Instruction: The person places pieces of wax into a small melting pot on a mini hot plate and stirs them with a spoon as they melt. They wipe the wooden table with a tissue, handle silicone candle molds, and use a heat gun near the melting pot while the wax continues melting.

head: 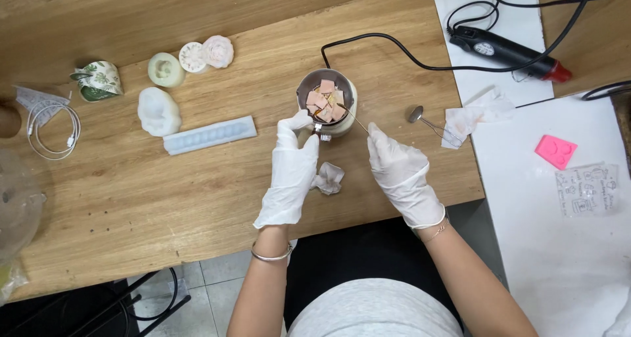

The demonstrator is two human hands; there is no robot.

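Both my hands wear white gloves. My left hand (292, 169) grips the handle of a small metal pot (326, 102) that sits on a white base on the wooden table (164, 199). The pot holds several pinkish square chunks (324, 100). My right hand (397, 169) pinches a thin metal stirring stick (353, 117) whose tip reaches in among the chunks. A crumpled white tissue (328, 177) lies on the table between my hands.
White silicone moulds (209, 134) lie left of the pot, beside round moulds (166, 69) and a leaf-patterned cup (97, 80). A small metal spoon (417, 115) and crumpled tissue (470, 117) sit to the right. A black heat gun (506, 49) with cord rests on white paper; a pink mould (555, 151) lies nearby.
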